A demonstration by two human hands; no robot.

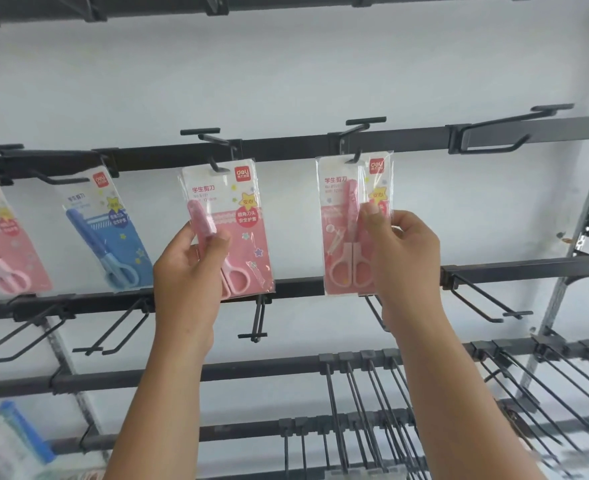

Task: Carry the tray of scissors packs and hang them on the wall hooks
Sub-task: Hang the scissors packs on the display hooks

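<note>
Black rails cross a white wall, carrying black wire hooks; many bare hooks project from the lower rails, directly beneath both forearms. At far left a pink pack and a blue scissors pack hang tilted from the upper rail. The left hand grips a pink scissors pack at its lower left, thumb over the capped blades, fingers closed behind; the pack's top hole sits on a hook. The right hand pinches a second pink scissors pack along its right edge, thumb in front, fingers behind; its top is at the next hook, though full seating cannot be confirmed. Each pack is a clear sleeve over a white-and-pink card holding pink-handled scissors. A red "deli" logo marks the top right corner; the heading reads "学生剪刀", with a star badge "安心". Blurred goods lie at lower left.
</note>
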